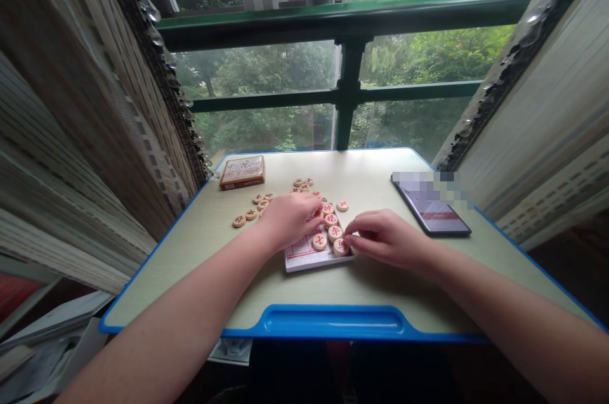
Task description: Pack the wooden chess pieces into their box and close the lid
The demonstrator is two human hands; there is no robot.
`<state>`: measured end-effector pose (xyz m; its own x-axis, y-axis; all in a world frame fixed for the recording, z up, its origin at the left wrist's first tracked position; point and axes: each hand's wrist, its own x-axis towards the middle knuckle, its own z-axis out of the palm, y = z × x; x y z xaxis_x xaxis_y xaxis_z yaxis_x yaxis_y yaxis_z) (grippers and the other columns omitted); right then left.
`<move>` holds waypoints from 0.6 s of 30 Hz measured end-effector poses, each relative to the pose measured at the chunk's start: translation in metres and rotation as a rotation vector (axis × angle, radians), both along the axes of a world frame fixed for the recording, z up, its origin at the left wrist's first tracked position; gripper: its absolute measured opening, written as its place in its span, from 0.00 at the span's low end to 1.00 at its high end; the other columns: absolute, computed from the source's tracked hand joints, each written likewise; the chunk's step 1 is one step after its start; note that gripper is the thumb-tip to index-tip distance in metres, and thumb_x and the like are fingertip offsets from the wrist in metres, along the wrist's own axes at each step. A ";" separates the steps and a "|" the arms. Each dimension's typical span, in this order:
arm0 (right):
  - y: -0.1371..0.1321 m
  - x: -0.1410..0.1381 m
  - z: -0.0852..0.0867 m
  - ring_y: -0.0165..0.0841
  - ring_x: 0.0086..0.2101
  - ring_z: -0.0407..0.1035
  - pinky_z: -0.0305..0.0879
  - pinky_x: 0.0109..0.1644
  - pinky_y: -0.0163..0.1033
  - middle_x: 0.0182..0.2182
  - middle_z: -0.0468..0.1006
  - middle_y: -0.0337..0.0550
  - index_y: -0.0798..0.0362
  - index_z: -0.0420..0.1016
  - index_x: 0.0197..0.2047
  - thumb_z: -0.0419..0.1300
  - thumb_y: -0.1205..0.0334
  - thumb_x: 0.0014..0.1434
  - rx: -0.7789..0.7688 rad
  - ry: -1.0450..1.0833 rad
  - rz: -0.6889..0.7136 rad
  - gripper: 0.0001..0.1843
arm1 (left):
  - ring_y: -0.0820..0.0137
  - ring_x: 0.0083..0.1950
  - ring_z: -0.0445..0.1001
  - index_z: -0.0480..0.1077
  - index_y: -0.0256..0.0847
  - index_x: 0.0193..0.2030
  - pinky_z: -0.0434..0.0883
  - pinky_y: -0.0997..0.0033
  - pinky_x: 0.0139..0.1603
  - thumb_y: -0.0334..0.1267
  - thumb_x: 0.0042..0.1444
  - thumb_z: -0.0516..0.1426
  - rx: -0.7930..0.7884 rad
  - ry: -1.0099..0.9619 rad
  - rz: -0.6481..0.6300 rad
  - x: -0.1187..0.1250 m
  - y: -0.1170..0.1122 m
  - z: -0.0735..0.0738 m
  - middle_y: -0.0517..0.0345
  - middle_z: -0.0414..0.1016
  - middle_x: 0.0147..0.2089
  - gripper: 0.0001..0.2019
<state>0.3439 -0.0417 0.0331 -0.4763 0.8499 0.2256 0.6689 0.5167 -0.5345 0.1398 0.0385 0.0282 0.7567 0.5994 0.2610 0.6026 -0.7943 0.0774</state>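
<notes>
A shallow white box point(318, 264) lies on the table, holding a printed sheet point(299, 252) with red lines. Round wooden Chinese chess pieces with red characters line its right side, and one red piece point(319, 241) rests on the sheet. Above the box's left part is my left hand point(292, 217), its fingers bent together over the pieces; what they pinch is hidden. My right hand point(385, 236) comes in from the right, thumb and fingertips closed at the edge of the near-corner piece point(340, 247). Just outside the box lies a loose red piece point(342, 206).
Several black-lettered pieces point(238, 221) are scattered left of and behind the box. A brown-edged box lid point(242, 172) sits at the back left. On the right lies a phone point(431, 204). The table point(190, 258) has a blue rim and a front tray point(333, 320); curtains point(118, 106) flank it.
</notes>
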 end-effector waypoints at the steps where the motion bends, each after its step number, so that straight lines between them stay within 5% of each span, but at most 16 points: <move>1: 0.000 0.000 0.000 0.27 0.24 0.65 0.59 0.30 0.32 0.24 0.77 0.43 0.57 0.78 0.33 0.55 0.61 0.58 -0.001 -0.003 -0.004 0.12 | 0.65 0.38 0.73 0.73 0.42 0.37 0.63 0.70 0.34 0.47 0.58 0.52 -0.001 0.010 -0.006 0.000 0.000 0.000 0.55 0.76 0.36 0.13; 18: 0.003 0.003 -0.002 0.27 0.23 0.64 0.58 0.29 0.32 0.23 0.75 0.42 0.57 0.78 0.32 0.56 0.61 0.57 -0.003 0.003 -0.039 0.11 | 0.68 0.37 0.73 0.74 0.42 0.33 0.63 0.72 0.33 0.42 0.56 0.54 -0.084 0.045 -0.049 -0.007 0.004 0.005 0.57 0.76 0.36 0.10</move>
